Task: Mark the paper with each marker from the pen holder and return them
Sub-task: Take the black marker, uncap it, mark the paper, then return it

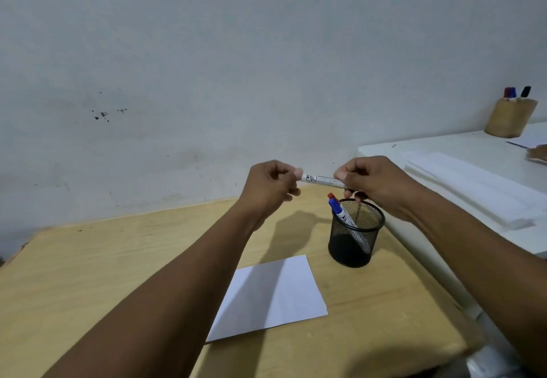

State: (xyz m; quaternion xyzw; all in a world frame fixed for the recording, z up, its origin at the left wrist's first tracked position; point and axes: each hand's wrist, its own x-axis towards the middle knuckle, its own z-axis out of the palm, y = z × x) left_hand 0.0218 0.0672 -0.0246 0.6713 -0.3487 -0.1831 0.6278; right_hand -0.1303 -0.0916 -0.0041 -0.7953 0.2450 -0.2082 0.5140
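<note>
While both forearms reach in from the bottom edge, cut off below the elbow, a white paper [268, 297] lies flat on the wooden surface [88, 274] between them, unmarked as far as can be seen and partly shaded by the left arm. Just beyond its far right corner stands a black mesh pen holder [356, 234], upright, with a blue-capped marker [340, 210] leaning against its left rim; a red cap [331, 195] shows just behind the blue one, its barrel hidden. Above the holder, both hands hold a white marker [321, 179] level in the air. Left hand [268, 186]: fingers closed round one end, which is hidden in the fist. Right hand [374, 183]: fingers pinched on the other end; a dark tip or cap peeps out below, hard to make out. Print on the barrel is unreadable. To the right, a white surface [444, 152] carries folded white sheets [473, 188] and, at the back, a wooden cup [510, 117] with more markers. Another hand [538, 152] is cut off by the right edge.
</note>
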